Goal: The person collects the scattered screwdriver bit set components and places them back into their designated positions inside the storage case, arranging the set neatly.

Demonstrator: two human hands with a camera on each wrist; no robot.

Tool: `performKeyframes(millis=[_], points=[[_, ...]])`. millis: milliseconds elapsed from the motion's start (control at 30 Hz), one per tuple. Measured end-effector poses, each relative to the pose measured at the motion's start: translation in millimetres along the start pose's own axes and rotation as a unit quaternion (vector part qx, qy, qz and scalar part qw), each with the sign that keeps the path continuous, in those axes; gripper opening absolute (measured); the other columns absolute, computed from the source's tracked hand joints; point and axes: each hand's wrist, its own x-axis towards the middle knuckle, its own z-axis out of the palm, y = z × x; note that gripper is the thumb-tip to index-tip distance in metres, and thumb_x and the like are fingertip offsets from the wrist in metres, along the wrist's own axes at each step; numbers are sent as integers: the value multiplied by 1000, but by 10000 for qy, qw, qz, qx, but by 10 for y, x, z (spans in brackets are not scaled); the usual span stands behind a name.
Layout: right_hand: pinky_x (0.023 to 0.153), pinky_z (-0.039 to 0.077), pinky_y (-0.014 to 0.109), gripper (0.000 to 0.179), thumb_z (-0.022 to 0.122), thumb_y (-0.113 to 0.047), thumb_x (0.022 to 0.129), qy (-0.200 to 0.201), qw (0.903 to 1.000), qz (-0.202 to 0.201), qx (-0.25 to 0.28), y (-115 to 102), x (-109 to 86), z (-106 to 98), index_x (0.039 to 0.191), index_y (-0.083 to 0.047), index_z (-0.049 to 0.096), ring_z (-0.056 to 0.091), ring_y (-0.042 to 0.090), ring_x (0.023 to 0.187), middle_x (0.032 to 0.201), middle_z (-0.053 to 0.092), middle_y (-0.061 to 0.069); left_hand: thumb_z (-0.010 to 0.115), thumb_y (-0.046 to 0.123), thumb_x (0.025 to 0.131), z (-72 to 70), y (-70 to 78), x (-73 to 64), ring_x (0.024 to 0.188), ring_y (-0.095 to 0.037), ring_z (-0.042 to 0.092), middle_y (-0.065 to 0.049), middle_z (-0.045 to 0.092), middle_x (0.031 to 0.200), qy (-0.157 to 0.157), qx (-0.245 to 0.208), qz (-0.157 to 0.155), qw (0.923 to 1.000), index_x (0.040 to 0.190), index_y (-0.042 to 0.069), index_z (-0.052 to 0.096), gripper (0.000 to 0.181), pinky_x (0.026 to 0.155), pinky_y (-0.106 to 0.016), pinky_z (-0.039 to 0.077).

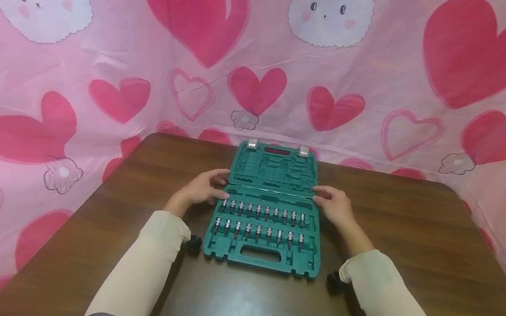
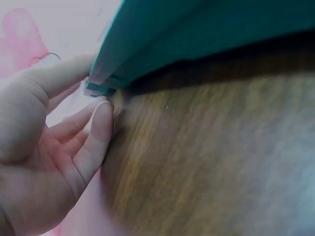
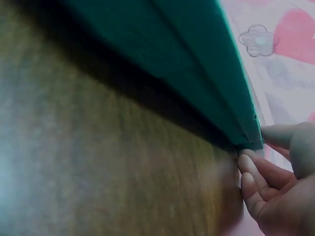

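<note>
An unfolded green socket case (image 1: pixel 220 255) lies flat on the table in the head view, its lid (image 1: pixel 275 174) laid back away from me. Two rows of silver bit sockets (image 1: pixel 267 213) fill the near half; the lid's moulded slots hold nothing. My left hand (image 1: pixel 202 187) grips the left edge near the hinge, thumb on the rim. On the opposite edge my right hand (image 1: pixel 335 204) pinches the case beside the hinge. Both wrist views show the case's green side wall (image 2: pixel 162 44) with thumb and fingertips at its corner.
The brown wooden table (image 1: pixel 415 245) extends around the case on all sides. Behind it hangs a pink cloth (image 1: pixel 295 61) with hearts and rabbits. A dark round wrist device (image 1: pixel 335 282) sits under the right cuff, another under the left. Two metal latches (image 1: pixel 304 151) top the lid.
</note>
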Motion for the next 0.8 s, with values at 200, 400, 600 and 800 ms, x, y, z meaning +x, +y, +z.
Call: performKeyframes(millis=[200,400,600,800], points=[[91,46,53,37,61,-22,97,-82,9994,-248,-234,12,12,-3,132,-8,59,55,37,111,126,59,21,76,12,85,-58,45,75,109,-34,55,-20,50,134,-411,23,-76,9991,152,14,33,80,75,-43,56],[95,44,54,41,62,-22,97,-58,9992,-287,-265,42,56,0,135,-7,56,53,39,117,131,56,22,76,11,84,-78,67,146,125,-38,45,-17,38,148,-703,27,-116,9975,154,15,28,85,79,-45,55],[100,37,57,47,63,-24,96,-203,9981,-405,-424,80,105,25,137,-6,53,48,41,124,135,53,24,74,12,85,-81,92,201,126,-37,44,-12,30,155,-985,-51,-307,9946,155,18,24,87,83,-44,53],[102,35,59,52,62,-30,96,-246,9960,-698,-494,52,197,47,139,-5,50,45,42,126,137,50,24,74,13,85,-133,159,241,105,-35,59,-12,31,154,-1034,0,-418,9938,156,20,21,90,84,-46,53]])
